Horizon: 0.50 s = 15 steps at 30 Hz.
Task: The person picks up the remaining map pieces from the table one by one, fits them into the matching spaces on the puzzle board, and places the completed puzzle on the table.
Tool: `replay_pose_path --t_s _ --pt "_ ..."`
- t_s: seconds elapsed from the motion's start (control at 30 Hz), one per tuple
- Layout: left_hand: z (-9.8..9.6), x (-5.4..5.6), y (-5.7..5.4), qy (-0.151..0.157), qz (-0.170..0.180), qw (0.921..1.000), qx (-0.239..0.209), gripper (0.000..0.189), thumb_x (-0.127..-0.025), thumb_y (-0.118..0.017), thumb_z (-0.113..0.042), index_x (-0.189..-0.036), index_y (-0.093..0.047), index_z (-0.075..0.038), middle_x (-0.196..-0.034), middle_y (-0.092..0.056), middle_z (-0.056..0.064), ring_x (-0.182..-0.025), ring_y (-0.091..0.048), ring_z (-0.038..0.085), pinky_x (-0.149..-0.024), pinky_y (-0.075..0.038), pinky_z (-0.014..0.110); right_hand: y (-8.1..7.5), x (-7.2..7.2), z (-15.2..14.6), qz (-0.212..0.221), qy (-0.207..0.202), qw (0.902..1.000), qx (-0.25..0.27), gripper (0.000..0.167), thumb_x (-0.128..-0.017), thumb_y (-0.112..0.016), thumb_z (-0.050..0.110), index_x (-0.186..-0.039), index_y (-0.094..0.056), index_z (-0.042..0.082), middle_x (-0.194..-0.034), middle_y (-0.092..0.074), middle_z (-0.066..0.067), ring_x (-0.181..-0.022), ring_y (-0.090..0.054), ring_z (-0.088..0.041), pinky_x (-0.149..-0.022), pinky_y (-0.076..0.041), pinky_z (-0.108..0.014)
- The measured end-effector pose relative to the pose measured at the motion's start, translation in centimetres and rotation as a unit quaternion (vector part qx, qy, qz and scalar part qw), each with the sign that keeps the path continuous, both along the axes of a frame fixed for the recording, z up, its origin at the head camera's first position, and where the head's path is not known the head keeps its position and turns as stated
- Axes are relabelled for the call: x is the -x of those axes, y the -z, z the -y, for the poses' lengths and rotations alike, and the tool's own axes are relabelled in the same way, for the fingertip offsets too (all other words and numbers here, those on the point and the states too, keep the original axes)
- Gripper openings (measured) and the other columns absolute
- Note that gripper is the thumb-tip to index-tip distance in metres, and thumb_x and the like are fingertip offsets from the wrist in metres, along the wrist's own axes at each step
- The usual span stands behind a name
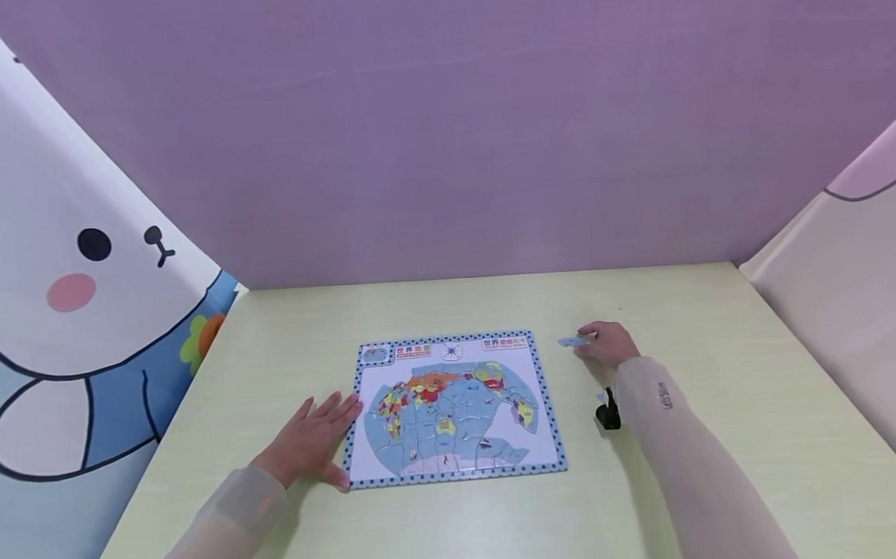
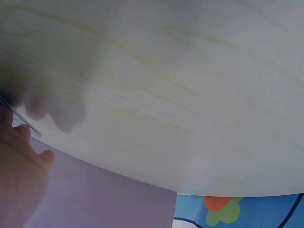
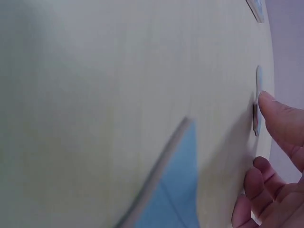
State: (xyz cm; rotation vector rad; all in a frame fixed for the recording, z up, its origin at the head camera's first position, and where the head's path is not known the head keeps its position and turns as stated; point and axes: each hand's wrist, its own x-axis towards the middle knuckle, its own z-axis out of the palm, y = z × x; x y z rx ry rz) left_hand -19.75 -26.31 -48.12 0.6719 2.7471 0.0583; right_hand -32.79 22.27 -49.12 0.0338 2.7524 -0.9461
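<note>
A world map puzzle board point(image 1: 456, 475) with a dotted blue border lies flat on the table. Many of its pieces are in place, and a white gap shows at the map's right side. My left hand point(image 1: 314, 440) rests along the board's left edge with fingers spread; the left wrist view catches the hand point(image 2: 21, 166) at that edge. To the right of the board, my right hand point(image 1: 607, 343) pinches a small blue puzzle piece point(image 1: 572, 342) near the tabletop. The right wrist view has the thumb against this piece point(image 3: 258, 83); the opposing fingertip's contact is hidden.
Another blue puzzle piece point(image 3: 175, 190) lies on the table nearer my right wrist, mostly hidden in the head view behind the black wrist camera point(image 1: 608, 413). The pale wooden table point(image 1: 459, 529) ends at a purple backdrop point(image 1: 442, 146). Cartoon-printed cloth point(image 1: 120, 327) hangs at the left.
</note>
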Motion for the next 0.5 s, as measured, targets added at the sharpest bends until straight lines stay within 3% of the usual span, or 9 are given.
replay_pose_path --t_s 0.23,0.5 --pt "-0.07 -0.24 0.04 -0.007 0.006 1.0000 -0.001 0.111 -0.063 -0.082 -0.054 -0.148 -0.032 -0.002 -0.154 -0.029 0.014 -0.142 -0.018 0.040 -0.111 -0.013 0.063 -0.04 0.07 0.44 0.011 0.007 0.9998 -0.015 0.042 -0.089 -0.066 0.017 -0.125 -0.057 -0.004 -0.129 -0.053 -0.029 -0.117 -0.049 -0.045 -0.098 -0.039 -0.055" --pt "-0.14 -0.11 0.00 -0.012 0.010 0.9998 0.009 0.112 -0.063 -0.081 -0.055 -0.149 -0.031 -0.003 -0.155 -0.028 0.013 -0.143 -0.016 0.039 -0.111 -0.012 0.062 -0.30 -0.18 0.96 0.025 0.023 0.9994 -0.001 0.038 -0.090 -0.065 0.013 -0.122 -0.058 -0.005 -0.124 -0.056 -0.028 -0.112 -0.053 -0.042 -0.094 -0.042 -0.053"
